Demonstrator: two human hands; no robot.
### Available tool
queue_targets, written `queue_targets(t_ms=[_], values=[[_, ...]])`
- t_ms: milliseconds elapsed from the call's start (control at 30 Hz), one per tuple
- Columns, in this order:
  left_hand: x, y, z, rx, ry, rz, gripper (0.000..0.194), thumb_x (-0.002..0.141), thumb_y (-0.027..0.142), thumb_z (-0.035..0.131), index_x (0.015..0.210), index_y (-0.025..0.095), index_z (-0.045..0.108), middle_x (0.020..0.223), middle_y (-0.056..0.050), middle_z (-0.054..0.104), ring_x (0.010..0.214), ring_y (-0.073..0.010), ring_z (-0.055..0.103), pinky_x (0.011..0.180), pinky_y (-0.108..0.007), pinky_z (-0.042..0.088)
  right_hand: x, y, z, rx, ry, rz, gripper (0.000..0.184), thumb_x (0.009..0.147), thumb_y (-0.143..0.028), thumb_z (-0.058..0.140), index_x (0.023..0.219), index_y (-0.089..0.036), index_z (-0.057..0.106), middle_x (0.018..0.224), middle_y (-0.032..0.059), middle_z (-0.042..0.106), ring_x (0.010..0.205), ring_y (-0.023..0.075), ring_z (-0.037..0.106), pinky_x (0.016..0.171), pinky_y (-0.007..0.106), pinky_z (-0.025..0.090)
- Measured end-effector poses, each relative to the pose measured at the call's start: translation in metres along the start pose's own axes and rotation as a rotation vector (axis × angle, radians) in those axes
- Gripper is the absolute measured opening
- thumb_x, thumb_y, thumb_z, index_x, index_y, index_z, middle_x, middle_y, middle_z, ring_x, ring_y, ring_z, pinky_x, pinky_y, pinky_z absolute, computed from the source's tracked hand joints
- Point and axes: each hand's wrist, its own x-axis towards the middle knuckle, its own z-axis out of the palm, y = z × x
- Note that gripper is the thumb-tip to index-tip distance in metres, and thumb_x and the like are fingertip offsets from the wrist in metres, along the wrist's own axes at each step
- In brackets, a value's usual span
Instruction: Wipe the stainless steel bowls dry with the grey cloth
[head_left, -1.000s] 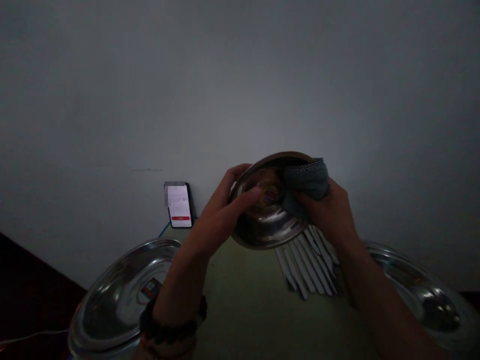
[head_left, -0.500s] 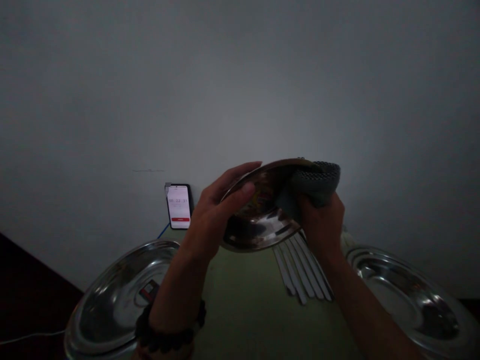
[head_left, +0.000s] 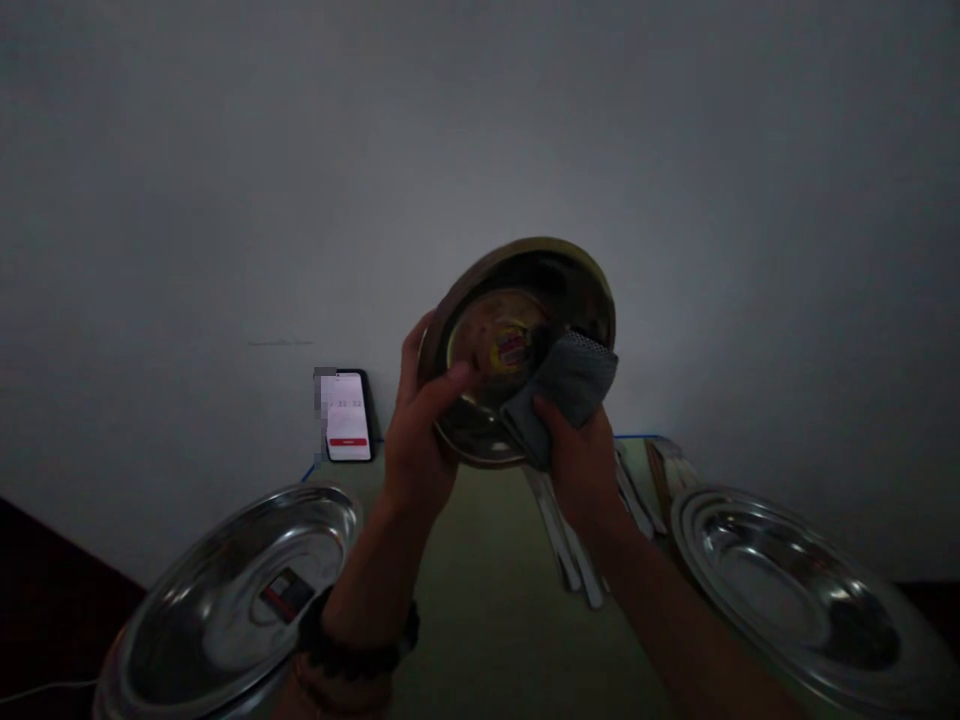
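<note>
A round shiny metal plate (head_left: pixel 480 315) with a yellow and red sticker (head_left: pixel 512 347) on its inner face is held up over the table, tilted toward me. My left hand (head_left: pixel 424 430) grips its left rim, thumb on the inner side and fingers behind. A folded grey cloth (head_left: pixel 574 375) is pinched in my right hand (head_left: pixel 581 455), which presses it against the lower right of the plate's inside. Below, several metal cutlery pieces (head_left: pixel 559 540) lie side by side, partly hidden by my right hand and forearm.
On the left stands a large metal basin (head_left: pixel 180 600) with a small dark red-and-black packet (head_left: pixel 287 595) in it. Another metal plate or basin (head_left: pixel 787 590) sits at the right. A lit phone (head_left: pixel 349 415) leans on the wall behind the green table (head_left: pixel 480 600).
The plate has risen and turned so its inner face shows more fully. My right hand has moved left and down with the cloth, from the right rim to the lower right inside.
</note>
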Motion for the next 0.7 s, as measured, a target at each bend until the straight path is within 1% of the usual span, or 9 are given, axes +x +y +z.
queue_targets(t_ms=[67, 167, 267, 300, 400, 533, 633, 700], values=[[0.004, 0.009, -0.006, 0.044, -0.05, -0.076, 0.042, 0.075, 0.02, 0.06, 0.117, 0.025, 0.057, 0.121, -0.001, 0.065, 0.118, -0.0259, 0.056, 0.098, -0.039, 0.047, 0.012, -0.008, -0.01, -0.098, 0.032, -0.005, 0.043, 0.068, -0.037, 0.067, 0.105, -0.015, 0.062, 0.104, 0.0111, 0.069, 0.094, 0.0245, 0.063, 0.083, 0.042, 0.049], [0.007, 0.022, -0.016, 0.185, -0.095, -0.166, 0.039, 0.074, 0.02, 0.065, 0.112, 0.023, 0.06, 0.112, -0.002, 0.069, 0.112, -0.0257, 0.06, 0.092, -0.035, 0.048, 0.026, -0.022, -0.024, -0.271, 0.001, -0.153, 0.037, 0.066, -0.03, 0.068, 0.1, -0.015, 0.062, 0.096, 0.0086, 0.069, 0.088, 0.0229, 0.062, 0.08, 0.04, 0.048], [0.006, 0.031, -0.022, 0.391, -0.174, -0.251, 0.037, 0.074, 0.027, 0.069, 0.111, 0.026, 0.061, 0.104, -0.001, 0.07, 0.1, -0.0239, 0.064, 0.079, -0.031, 0.051, 0.031, -0.033, -0.034, -0.406, -0.045, -0.283, 0.03, 0.068, -0.026, 0.066, 0.097, -0.016, 0.063, 0.089, 0.0058, 0.068, 0.08, 0.0202, 0.059, 0.074, 0.036, 0.048], [0.005, 0.033, -0.023, 0.455, -0.194, -0.249, 0.036, 0.075, 0.03, 0.069, 0.11, 0.027, 0.061, 0.102, 0.0, 0.07, 0.096, -0.0231, 0.065, 0.076, -0.029, 0.051, 0.032, -0.036, -0.035, -0.439, -0.056, -0.308, 0.028, 0.069, -0.026, 0.065, 0.095, -0.016, 0.063, 0.086, 0.0048, 0.068, 0.077, 0.0194, 0.058, 0.071, 0.035, 0.047], [0.003, 0.037, -0.021, 0.64, -0.217, -0.178, 0.031, 0.077, 0.036, 0.068, 0.107, 0.029, 0.062, 0.093, 0.001, 0.07, 0.086, -0.021, 0.064, 0.068, -0.027, 0.05, 0.031, -0.042, -0.038, -0.509, -0.065, -0.358, 0.022, 0.071, -0.027, 0.066, 0.09, -0.018, 0.063, 0.077, 0.0018, 0.066, 0.069, 0.0169, 0.056, 0.064, 0.031, 0.045], [0.001, 0.037, -0.014, 0.764, -0.205, -0.134, 0.028, 0.079, 0.042, 0.065, 0.103, 0.027, 0.064, 0.084, 0.0, 0.069, 0.073, -0.0196, 0.064, 0.058, -0.026, 0.047, 0.03, -0.047, -0.039, -0.581, -0.001, -0.406, 0.02, 0.069, -0.031, 0.07, 0.083, -0.019, 0.063, 0.066, -0.0019, 0.061, 0.059, 0.0138, 0.05, 0.056, 0.028, 0.041], [0.001, 0.035, -0.009, 0.746, -0.177, -0.092, 0.021, 0.08, 0.041, 0.063, 0.094, 0.025, 0.068, 0.077, -0.001, 0.068, 0.076, -0.0207, 0.064, 0.065, -0.029, 0.049, 0.03, -0.047, -0.039, -0.623, 0.013, -0.409, 0.019, 0.069, -0.033, 0.071, 0.078, -0.018, 0.064, 0.059, -0.0033, 0.058, 0.055, 0.0124, 0.046, 0.053, 0.027, 0.038], [0.001, 0.034, -0.007, 0.659, -0.16, -0.095, 0.019, 0.08, 0.04, 0.065, 0.091, 0.025, 0.068, 0.08, -0.001, 0.07, 0.081, -0.0217, 0.065, 0.071, -0.031, 0.051, 0.03, -0.047, -0.038, -0.609, 0.022, -0.392, 0.018, 0.07, -0.034, 0.07, 0.077, -0.018, 0.064, 0.06, -0.0027, 0.059, 0.055, 0.0127, 0.047, 0.054, 0.027, 0.038]])
